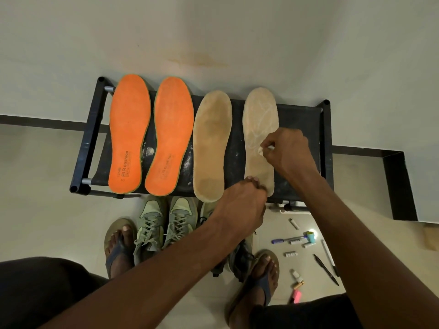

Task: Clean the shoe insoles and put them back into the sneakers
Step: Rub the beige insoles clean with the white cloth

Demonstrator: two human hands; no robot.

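Right hand [286, 150]: pinching a small white piece [261, 150] against the rightmost tan insole [260, 129].
Left hand [242, 205]: fingers together, pressing that insole's heel onto the black rack [91, 138].

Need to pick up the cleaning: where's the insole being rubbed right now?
Head view: the rightmost beige insole on the black rack, right of its twin, heel pinned by the left hand.

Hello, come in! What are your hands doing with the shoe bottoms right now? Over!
Right hand rubbing a small white piece on the far-right beige insole. Left hand pinning its heel end. Three other insoles untouched on the rack. Nothing in the way.
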